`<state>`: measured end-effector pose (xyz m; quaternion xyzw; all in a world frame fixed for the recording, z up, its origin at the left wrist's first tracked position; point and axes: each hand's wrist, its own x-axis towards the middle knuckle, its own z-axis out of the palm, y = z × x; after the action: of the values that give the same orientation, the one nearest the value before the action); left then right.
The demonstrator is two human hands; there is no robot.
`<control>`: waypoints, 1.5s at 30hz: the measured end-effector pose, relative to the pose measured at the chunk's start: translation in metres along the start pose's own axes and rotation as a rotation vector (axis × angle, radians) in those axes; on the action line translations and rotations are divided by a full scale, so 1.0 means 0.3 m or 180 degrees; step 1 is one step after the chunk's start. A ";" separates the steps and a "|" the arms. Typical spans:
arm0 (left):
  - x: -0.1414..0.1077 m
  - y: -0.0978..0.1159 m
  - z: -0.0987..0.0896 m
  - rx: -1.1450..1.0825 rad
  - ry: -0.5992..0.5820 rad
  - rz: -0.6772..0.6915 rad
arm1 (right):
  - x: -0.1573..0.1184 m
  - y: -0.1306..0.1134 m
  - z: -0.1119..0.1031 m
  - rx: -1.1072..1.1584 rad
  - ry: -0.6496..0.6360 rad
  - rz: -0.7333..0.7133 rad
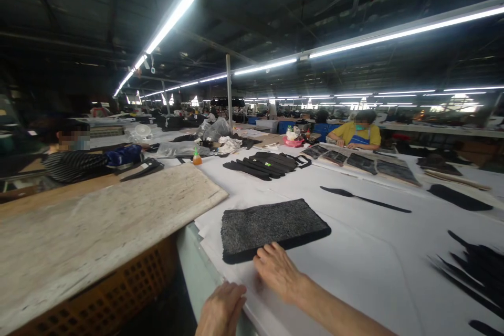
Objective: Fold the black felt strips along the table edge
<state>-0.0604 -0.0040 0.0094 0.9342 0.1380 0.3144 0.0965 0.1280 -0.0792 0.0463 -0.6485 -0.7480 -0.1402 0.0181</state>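
Note:
A stack-like, roughly rectangular piece of dark grey, flecked fabric (271, 223) with a black near edge lies flat on white paper (354, 268). My right hand (277, 270) rests at the middle of its near edge, fingers bent loosely and fingertips touching the black border; its thumb is hidden. Lower and to the left, my left hand (222, 307) lies at the table's edge beside the paper's border, apart from the fabric. Its fingers are slightly curved, and nothing shows in them.
A worn board (129, 210) lies left, above an orange crate (114, 283). Ahead are black fabric pieces (268, 165) and a glue bottle (197, 156). A long black strip (366, 199) and dark pieces (480, 273) lie right. Co-workers sit left (74, 160) and far right (356, 134).

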 end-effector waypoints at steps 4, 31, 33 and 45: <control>-0.005 -0.005 0.013 0.0082 0.0060 0.0173 | 0.053 -0.045 0.041 -0.0353 -0.0172 -0.0111; 0.062 -0.005 0.060 0.0801 -0.0300 0.0245 | 0.153 -0.048 -0.045 0.0724 -0.0876 0.0656; 0.078 0.006 0.053 0.0845 -0.0506 -0.0090 | 0.157 -0.047 -0.045 0.0763 -0.0909 0.0707; 0.136 0.052 0.042 0.1153 -0.1409 -0.0914 | 0.160 0.005 0.011 0.1964 -0.0054 0.2255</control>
<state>-0.0184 -0.0068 0.0266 0.9529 0.2979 0.0570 -0.0002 0.1224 -0.0321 0.0536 -0.8293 -0.4875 0.1087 0.2507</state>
